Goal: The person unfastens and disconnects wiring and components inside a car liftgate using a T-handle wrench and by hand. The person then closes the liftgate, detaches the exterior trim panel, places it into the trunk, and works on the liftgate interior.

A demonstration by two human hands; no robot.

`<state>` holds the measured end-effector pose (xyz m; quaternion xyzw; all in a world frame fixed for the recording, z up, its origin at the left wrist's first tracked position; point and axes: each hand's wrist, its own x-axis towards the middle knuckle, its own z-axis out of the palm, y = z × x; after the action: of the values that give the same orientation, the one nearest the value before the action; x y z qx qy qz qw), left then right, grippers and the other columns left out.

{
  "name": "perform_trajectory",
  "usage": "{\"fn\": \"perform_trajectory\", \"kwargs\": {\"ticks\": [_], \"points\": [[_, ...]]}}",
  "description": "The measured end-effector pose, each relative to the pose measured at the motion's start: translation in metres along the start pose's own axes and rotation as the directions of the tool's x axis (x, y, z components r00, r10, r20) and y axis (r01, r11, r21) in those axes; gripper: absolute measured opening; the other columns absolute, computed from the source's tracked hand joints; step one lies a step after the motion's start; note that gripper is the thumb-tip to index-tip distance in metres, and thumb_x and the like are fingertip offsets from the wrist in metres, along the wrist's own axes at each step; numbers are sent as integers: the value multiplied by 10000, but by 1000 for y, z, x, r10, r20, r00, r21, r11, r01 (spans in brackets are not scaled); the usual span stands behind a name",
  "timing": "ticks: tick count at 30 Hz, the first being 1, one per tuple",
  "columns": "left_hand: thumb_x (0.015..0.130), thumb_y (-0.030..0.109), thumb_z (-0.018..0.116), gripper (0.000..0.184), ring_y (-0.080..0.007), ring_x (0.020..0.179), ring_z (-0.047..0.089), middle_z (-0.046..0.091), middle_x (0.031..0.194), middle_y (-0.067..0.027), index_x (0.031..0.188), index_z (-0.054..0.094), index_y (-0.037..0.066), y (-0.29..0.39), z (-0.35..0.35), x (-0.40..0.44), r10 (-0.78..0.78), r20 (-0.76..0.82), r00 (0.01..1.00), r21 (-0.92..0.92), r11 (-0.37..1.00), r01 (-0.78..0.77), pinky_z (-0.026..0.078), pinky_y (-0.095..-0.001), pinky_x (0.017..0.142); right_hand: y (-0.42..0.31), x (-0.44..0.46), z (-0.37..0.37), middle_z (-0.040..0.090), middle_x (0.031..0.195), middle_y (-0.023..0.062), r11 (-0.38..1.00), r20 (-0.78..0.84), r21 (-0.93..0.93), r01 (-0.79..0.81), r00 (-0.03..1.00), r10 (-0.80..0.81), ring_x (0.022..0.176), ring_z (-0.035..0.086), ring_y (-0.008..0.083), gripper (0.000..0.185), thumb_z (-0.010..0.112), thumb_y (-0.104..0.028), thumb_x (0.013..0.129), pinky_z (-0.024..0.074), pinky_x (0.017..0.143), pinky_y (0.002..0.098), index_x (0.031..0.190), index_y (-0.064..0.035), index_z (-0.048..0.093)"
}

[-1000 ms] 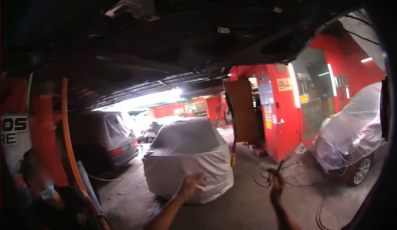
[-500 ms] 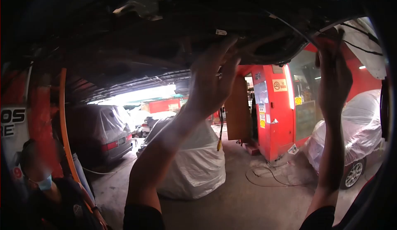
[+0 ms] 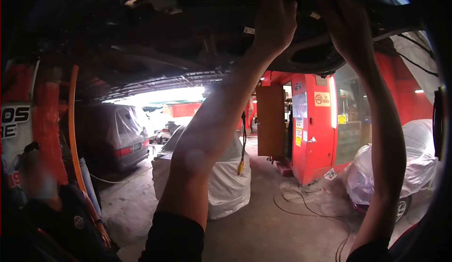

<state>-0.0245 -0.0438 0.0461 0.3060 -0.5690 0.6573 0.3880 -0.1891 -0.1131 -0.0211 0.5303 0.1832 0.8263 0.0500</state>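
Observation:
A dark panel [image 3: 188, 50], which looks like the underside of a raised part of a car, fills the upper view. My left hand [image 3: 278, 26] reaches up against it, fingers curled and thumb raised; whatever they grip is lost in the dark. To its right, my right hand [image 3: 351, 29] is lifted to the same panel, near its right side. Its fingertips fade into shadow, so their grip cannot be made out. A small white tag [image 3: 249, 30] is on the panel left of my left hand, and a pale tag [image 3: 315, 15] shows between both hands.
A person [image 3: 61, 205] in a mask stands at lower left beside an orange post [image 3: 75, 130]. Plastic-covered vehicles stand ahead [image 3: 228, 182] and at right [image 3: 419, 144]. A dangling cable [image 3: 243, 144] hangs centrally. Hoses [image 3: 301, 208] lie on the floor by a red pillar [image 3: 318, 135].
Both hands have moved up; the left also went right, the right went left. The thin rod or cable near my right hand no longer shows there. The view has shifted slightly.

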Motion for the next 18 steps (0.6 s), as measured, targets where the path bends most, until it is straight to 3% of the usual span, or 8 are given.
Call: {"fn": "perform_trajectory", "kwargs": {"ticks": [3,7,9,13,15,16,17,18], "points": [[1014,226,574,584,-489,1226,541,534,1349,-348,1491,388,-55,-12,-2,7,68,-67,995,54,996,-65,427,-521,1055,0,2,17,586,723,163,978,-135,-15,207,969,-207,653,597,257,143,591,-79,980,466,632,405,897,38,584],[1011,231,582,567,-486,1247,529,531,1366,-338,1469,411,-57,-23,-7,13,130,-118,984,53,991,-125,418,-520,1064,5,15,20,601,740,159,980,-9,180,85,996,-85,673,606,248,147,590,-86,982,468,640,406,889,27,583],[1008,238,580,558,-486,1264,519,523,1378,-334,1455,424,-59,-28,-9,16,125,-118,985,102,988,-113,410,-516,1078,-3,15,19,618,744,142,971,-37,-62,231,972,-233,689,626,243,145,562,-100,1006,498,670,407,966,36,594],[1010,240,575,553,-481,1308,490,517,1376,-347,1460,422,-43,-18,-27,31,154,-124,980,79,986,-145,387,-509,1111,-4,45,23,638,770,130,992,-41,-37,123,991,-125,702,650,236,204,518,-154,1042,542,651,394,1111,33,564],[1025,246,551,520,-485,1206,565,612,1250,-322,1454,436,-24,23,-66,43,-201,183,962,1,979,205,449,-533,1036,-33,72,8,641,790,125,989,132,-24,144,981,-140,665,671,223,274,483,-195,1062,567,576,380,1233,19,493],[1033,256,544,445,-443,1066,624,654,1101,-274,1373,500,-28,-18,-51,63,146,-51,988,167,977,-136,492,-519,935,-46,82,1,641,790,125,990,131,-29,140,982,-135,665,671,223,274,483,-195,1062,567,576,380,1233,19,493],[1042,266,536,390,-401,925,683,696,952,-227,1292,565,-32,-55,-35,82,504,-207,838,387,829,-403,536,-505,834,-58,91,-5,639,796,124,992,254,-71,103,964,-82,635,671,218,283,475,-211,1067,561,540,375,1245,10,475],[1047,277,530,341,-345,801,674,674,844,-179,1169,603,-33,-34,-54,81,164,-42,986,164,974,-155,536,-474,748,-64,95,-8,637,801,123,991,368,-118,68,929,-20,604,671,213,292,467,-226,1072,555,504,370,1256,1,457]]}}
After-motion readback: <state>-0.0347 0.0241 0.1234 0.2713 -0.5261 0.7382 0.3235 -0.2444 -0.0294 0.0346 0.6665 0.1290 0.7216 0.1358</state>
